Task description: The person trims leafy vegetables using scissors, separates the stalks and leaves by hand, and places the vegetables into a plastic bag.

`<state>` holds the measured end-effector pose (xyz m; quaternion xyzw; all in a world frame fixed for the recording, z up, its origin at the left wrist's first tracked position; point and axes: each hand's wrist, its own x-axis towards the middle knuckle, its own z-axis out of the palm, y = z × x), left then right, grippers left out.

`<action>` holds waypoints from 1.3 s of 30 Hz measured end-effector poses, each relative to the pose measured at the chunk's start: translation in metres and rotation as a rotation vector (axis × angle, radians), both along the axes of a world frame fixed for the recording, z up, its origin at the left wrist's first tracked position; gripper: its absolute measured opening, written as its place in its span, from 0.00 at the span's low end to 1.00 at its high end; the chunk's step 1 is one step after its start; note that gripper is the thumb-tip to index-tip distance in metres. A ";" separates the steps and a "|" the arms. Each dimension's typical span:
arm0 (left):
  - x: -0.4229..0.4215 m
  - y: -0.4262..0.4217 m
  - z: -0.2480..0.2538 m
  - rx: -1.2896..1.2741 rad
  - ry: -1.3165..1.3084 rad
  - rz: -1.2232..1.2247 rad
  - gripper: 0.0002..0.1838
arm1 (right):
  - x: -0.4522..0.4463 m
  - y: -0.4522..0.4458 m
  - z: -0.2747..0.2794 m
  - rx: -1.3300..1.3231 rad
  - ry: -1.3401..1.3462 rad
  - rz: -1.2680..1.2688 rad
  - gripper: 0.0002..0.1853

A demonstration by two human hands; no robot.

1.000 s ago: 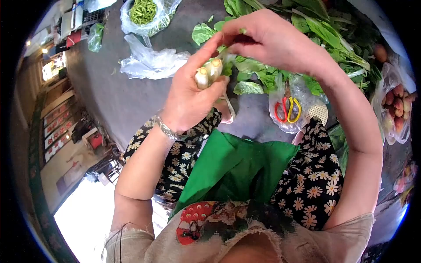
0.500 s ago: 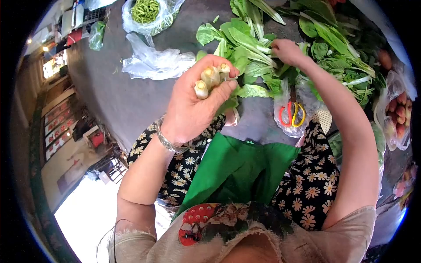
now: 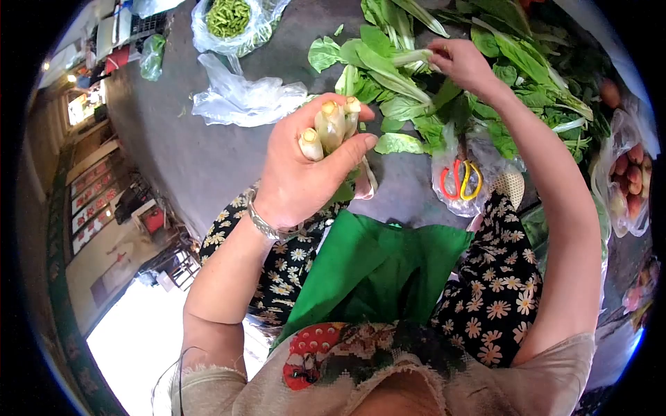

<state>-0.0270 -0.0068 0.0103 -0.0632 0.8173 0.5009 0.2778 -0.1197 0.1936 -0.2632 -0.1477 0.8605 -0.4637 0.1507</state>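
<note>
Left hand (image 3: 297,166), left of the scissors (image 3: 457,169), wrapped around pale stalk bases (image 3: 330,126); right hand (image 3: 470,67), beyond the scissors, fingertips pinched on a leafy stalk (image 3: 411,58). Level ends and a snug, non-bruising grip should serve best.

Beige s/s top, green apron, blk daisy-print trousers, silver bracelet.
</note>
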 end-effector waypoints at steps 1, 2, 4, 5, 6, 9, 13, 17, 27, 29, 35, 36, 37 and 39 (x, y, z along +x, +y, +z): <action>0.000 0.000 0.000 -0.013 0.001 -0.003 0.11 | -0.003 -0.001 0.014 -0.122 -0.003 -0.021 0.11; -0.001 0.001 0.001 0.007 -0.030 0.011 0.11 | -0.005 0.004 0.031 -0.226 -0.122 -0.031 0.12; 0.000 0.001 0.001 0.025 -0.062 0.024 0.11 | -0.012 0.015 0.055 -0.254 -0.030 -0.062 0.14; 0.001 0.003 -0.001 0.043 -0.046 0.063 0.10 | -0.012 0.021 0.071 -0.199 -0.032 -0.069 0.12; 0.001 0.003 -0.001 0.053 -0.035 0.080 0.10 | -0.016 0.028 0.072 0.154 0.384 -0.018 0.11; 0.001 -0.001 -0.002 0.000 -0.014 0.067 0.11 | -0.008 0.033 0.090 -0.023 0.272 -0.018 0.11; -0.001 -0.006 -0.012 -0.065 0.113 0.013 0.15 | 0.009 0.016 0.135 -0.439 -0.018 0.138 0.10; 0.001 -0.002 -0.011 -0.065 0.223 0.050 0.19 | 0.029 -0.007 0.177 -0.695 -0.156 0.270 0.11; -0.006 -0.011 -0.004 -0.146 0.119 0.048 0.13 | -0.025 -0.027 -0.007 -0.001 0.028 0.095 0.13; -0.007 -0.005 0.004 -0.010 -0.042 0.168 0.13 | -0.015 -0.033 -0.042 0.258 0.072 0.153 0.13; -0.012 -0.002 0.012 0.026 -0.132 0.164 0.13 | 0.006 -0.034 -0.052 0.523 0.078 0.202 0.17; -0.011 -0.004 0.010 0.046 -0.141 0.171 0.13 | 0.007 -0.029 -0.052 0.495 0.083 0.212 0.17; -0.010 -0.004 0.010 0.065 -0.151 0.179 0.13 | 0.008 -0.025 -0.052 0.468 0.087 0.222 0.17; -0.009 -0.007 0.007 0.059 -0.140 0.170 0.12 | 0.003 -0.013 -0.030 0.479 0.086 0.273 0.16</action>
